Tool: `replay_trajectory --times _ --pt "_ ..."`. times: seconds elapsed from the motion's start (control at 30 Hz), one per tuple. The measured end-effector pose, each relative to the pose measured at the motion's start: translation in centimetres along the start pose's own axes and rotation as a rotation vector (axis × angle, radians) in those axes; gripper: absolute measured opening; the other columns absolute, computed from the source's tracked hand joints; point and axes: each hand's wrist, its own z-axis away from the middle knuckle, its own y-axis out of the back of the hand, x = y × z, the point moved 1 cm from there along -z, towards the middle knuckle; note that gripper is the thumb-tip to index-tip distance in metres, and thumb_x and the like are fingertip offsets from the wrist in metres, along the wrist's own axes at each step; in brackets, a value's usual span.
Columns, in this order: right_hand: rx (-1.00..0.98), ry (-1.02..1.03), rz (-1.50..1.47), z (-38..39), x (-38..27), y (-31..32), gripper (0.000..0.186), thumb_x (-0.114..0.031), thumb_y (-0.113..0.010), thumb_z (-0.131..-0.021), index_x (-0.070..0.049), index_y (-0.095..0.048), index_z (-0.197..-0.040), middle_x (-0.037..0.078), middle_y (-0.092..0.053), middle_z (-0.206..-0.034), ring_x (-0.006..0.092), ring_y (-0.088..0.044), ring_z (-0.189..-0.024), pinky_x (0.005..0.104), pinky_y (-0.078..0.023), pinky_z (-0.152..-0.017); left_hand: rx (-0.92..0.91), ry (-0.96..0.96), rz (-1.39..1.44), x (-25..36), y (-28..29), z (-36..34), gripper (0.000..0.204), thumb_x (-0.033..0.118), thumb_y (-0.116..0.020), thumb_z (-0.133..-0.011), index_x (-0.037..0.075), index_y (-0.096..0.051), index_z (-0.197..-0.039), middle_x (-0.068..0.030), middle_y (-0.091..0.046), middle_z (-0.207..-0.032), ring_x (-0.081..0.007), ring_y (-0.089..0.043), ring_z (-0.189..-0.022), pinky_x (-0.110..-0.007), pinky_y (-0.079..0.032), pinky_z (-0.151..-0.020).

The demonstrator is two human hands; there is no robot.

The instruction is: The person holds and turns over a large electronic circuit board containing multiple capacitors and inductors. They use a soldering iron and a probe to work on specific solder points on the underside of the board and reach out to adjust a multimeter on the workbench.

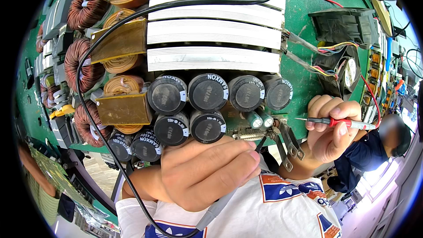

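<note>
A large power circuit board lies before me, with a row of white finned heatsinks [213, 33] and black cylindrical capacitors [208, 92] at its near side. Just below those capacitors, my left hand [207, 172] is closed around a black test probe; only its grey tail end [216, 211] and black cable show plainly. My right hand [335, 128] pinches a red and black test probe [339, 122], its bare metal tip pointing left, apart from the board. Between the hands, metal terminal lugs [293, 147] stick out by two small green capacitors [259, 120].
Copper-wound toroid coils [83, 66] and yellow-taped transformers [123, 108] line the board's left. Black cooling fans [346, 72] on wires sit to the right on the green table mat [304, 13]. The black probe cable [194, 2] arcs across the heatsinks. A seated person [370, 150] is at far right.
</note>
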Motion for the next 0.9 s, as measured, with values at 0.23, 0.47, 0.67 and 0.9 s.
replay_trajectory --times 0.23,0.47,0.67,0.9 --pt "-0.009 -0.007 -0.012 -0.09 -0.08 0.0 0.023 -0.018 -0.059 -0.094 0.003 -0.05 -0.1 0.014 -0.057 -0.07 0.0201 -0.053 -0.058 0.0303 -0.044 -0.052 0.023 0.001 -0.049 0.14 0.13 -0.11 0.021 0.001 -0.079 -0.071 -0.003 -0.068 -0.088 -0.0136 -0.069 -0.081 -0.018 -0.065 -0.064 -0.023 -0.052 -0.054" --pt "-0.009 -0.008 -0.018 -0.12 -0.12 -0.04 0.023 -0.017 -0.059 -0.094 0.004 -0.051 -0.1 0.014 -0.057 -0.07 0.0204 -0.053 -0.058 0.0307 -0.045 -0.052 0.029 0.004 -0.049 0.1 -0.01 -0.14 0.023 0.002 -0.08 -0.07 -0.002 -0.069 -0.09 -0.0131 -0.07 -0.082 -0.0177 -0.066 -0.065 -0.023 -0.053 -0.055" --pt "0.006 -0.016 -0.025 -0.06 -0.12 0.08 0.023 -0.016 -0.059 -0.093 0.004 -0.051 -0.1 0.014 -0.056 -0.069 0.0207 -0.053 -0.057 0.031 -0.045 -0.051 0.003 0.007 -0.064 0.06 0.01 -0.07 0.024 -0.002 -0.079 -0.068 -0.002 -0.069 -0.09 -0.0134 -0.07 -0.083 -0.0179 -0.067 -0.066 -0.023 -0.054 -0.057" --pt "0.013 -0.006 -0.024 -0.11 -0.09 0.18 0.022 -0.015 -0.058 -0.092 0.005 -0.051 -0.098 0.015 -0.056 -0.068 0.0207 -0.052 -0.056 0.0311 -0.044 -0.05 0.015 0.0 -0.024 0.02 -0.24 -0.14 0.027 -0.009 -0.075 -0.065 -0.005 -0.069 -0.091 -0.0164 -0.07 -0.084 -0.0215 -0.07 -0.07 -0.026 -0.058 -0.063"
